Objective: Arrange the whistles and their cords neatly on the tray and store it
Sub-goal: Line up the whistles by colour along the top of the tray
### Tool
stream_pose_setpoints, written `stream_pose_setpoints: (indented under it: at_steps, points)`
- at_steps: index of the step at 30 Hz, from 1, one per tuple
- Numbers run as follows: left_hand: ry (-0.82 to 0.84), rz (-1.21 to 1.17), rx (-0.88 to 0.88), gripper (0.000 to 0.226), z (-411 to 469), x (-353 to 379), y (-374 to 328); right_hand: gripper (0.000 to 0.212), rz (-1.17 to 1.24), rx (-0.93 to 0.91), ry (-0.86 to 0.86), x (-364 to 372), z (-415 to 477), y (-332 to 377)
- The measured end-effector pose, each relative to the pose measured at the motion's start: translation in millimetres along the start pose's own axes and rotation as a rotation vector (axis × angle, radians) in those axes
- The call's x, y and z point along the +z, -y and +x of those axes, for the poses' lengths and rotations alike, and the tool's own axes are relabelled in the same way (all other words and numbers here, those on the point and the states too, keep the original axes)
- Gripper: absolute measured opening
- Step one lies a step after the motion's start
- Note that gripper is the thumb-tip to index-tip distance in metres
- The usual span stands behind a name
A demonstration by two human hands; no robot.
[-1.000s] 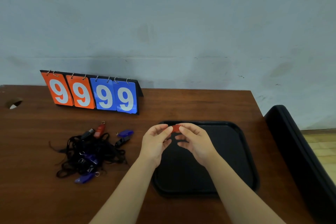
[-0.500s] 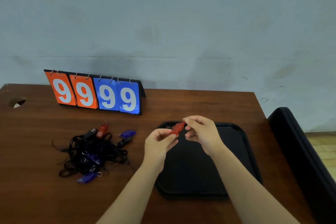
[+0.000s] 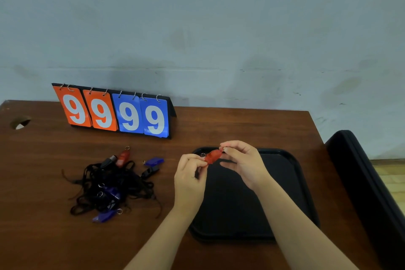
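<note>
Red plastic whistle (image 3: 213, 155) hangs in the air between both hands, over the far left corner of the flat black plastic tray (image 3: 285, 182). The left hand (image 3: 189, 178) pinches its lower end between thumb and forefinger, with the other fingers curled beneath. The right hand (image 3: 243, 161) pinches its upper end, where a small metal ring shows at the fingertips.

The tray lies on the brown wooden table (image 3: 241, 127), right of the middle. Left of the tray and apart from it lies a tangled heap of black cords (image 3: 122, 184). A second red whistle (image 3: 123, 157) and a black whistle (image 3: 108, 161) lie side by side at the heap's far edge. A blue whistle (image 3: 154, 161) and another black whistle (image 3: 150, 170) lie at its far right. A blue whistle with a ring (image 3: 104, 216) lies at the near edge, and one more blue whistle (image 3: 111, 190) sits half buried in the cords.

A flip scoreboard (image 3: 114, 114), with two orange and two blue cards each reading 9, stands at the back of the table before the pale wall (image 3: 219, 28). A round hole (image 3: 20, 122) opens in the table's far left corner. A black padded object (image 3: 361, 182) stands just beside the table's right edge.
</note>
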State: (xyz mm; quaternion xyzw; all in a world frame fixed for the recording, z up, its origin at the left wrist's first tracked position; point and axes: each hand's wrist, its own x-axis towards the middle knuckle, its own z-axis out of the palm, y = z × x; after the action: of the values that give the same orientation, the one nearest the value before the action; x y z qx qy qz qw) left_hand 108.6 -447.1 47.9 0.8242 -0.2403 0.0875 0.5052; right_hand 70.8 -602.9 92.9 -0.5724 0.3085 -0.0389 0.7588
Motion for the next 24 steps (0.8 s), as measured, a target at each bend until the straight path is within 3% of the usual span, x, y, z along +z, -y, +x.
stream_pose_setpoints:
  at_steps: [2, 6, 8, 15, 19, 24]
  points:
    - [0.066, -0.072, -0.148, 0.019, 0, 1, -5, 0.014, -0.011, -0.007, -0.025, -2, 1, -3]
    - [0.23, -0.348, -0.814, 0.013, 1, 13, -18, 0.01, -0.19, -0.003, -0.119, -6, 8, -13]
    - [0.262, -0.44, -1.027, 0.011, -6, 23, -16, 0.011, -0.291, 0.043, -0.156, -7, 15, -22]
    - [0.185, -0.479, -1.273, 0.011, -14, 50, -4, 0.008, -0.572, 0.197, -0.174, -7, 52, -50]
    - [0.161, -0.671, -1.491, 0.021, 1, 46, -1, 0.009, -0.666, 0.207, -0.177, -1, 68, -55]
    - [0.207, -0.639, -1.496, 0.03, 10, 40, 10, 0.006, -0.617, 0.213, -0.195, 2, 80, -55]
